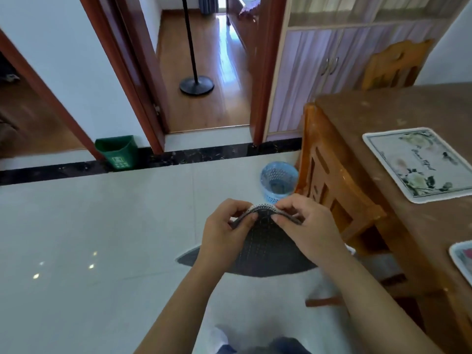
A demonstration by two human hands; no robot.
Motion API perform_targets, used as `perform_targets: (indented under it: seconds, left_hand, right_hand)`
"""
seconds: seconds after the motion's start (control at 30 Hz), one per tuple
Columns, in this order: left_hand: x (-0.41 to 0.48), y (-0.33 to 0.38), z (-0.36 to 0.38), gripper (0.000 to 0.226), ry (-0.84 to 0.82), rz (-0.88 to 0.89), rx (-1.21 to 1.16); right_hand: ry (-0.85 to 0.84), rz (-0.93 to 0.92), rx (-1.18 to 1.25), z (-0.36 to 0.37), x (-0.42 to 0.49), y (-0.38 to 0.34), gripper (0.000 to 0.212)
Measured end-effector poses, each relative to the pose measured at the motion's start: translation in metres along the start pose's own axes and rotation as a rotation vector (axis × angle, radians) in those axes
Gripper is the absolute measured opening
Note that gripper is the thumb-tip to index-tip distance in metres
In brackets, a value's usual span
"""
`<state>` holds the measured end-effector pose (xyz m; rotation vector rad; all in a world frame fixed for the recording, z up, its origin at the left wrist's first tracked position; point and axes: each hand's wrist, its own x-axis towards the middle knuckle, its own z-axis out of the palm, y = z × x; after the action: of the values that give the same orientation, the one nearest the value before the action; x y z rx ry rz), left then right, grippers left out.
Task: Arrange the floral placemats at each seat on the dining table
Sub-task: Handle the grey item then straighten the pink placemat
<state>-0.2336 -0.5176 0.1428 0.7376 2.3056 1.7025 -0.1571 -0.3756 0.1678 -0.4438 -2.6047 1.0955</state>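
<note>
- your left hand (227, 227) and right hand (305, 226) meet in front of you, above the pale tiled floor (102, 238) and to the left of the dining table (383, 111).
- both hands pinch the top edge of the held placemat (265, 251), thumbs on the near side and fingers curled over the far side. a short stretch of white stitched rim shows between the hands.
- the held placemat shows you its dark, gridded back. it arches up at the grip and fans out wider below your wrists. its printed face is turned away, so the pattern cannot be told.
- on the table top a floral placemat (419, 164) lies flat near the table's left edge, white-bordered, with pale flowers and dark leaves.
- a second placemat (461, 259) lies on the same table nearer to you, mostly cut off by the right border of the view.
- a wooden chair (337, 192) stands pushed up against the table's left side, just right of your right hand.
- a blue basket (278, 180) sits on the floor beyond your hands, beside the chair.
- a green bin (117, 153) stands against the white wall, and a black lamp stand (196, 84) stands in the doorway beyond.
</note>
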Motion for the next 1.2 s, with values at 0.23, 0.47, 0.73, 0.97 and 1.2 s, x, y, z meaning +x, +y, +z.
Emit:
perform_targets:
  seconds: [0.23,0.47,0.73,0.97,1.2]
  left_hand:
    - [0.136,-0.031,-0.022,0.03,-0.051,0.029,-0.022]
    - [0.306,-0.054,-0.017,0.029,-0.093,0.055,0.082]
    - [0.474,-0.054,0.002,0.039,-0.143,0.126,0.064]
    - [0.6,-0.07,0.042,0.031,-0.28,0.212,0.032]
    - [0.748,-0.086,0.077,0.014,-0.559,0.302,-0.025]
  right_hand:
    - [0.038,0.09,0.087,0.029,0.129,0.003,0.011]
    - [0.094,0.115,0.125,0.042,0.294,0.041,0.009]
    - [0.172,0.131,0.147,0.017,0.444,0.066,0.009]
    - [0.277,0.226,0.19,0.005,0.545,0.102,0.019]
    - [0.474,0.315,0.123,-0.014,0.655,0.135,0.019]
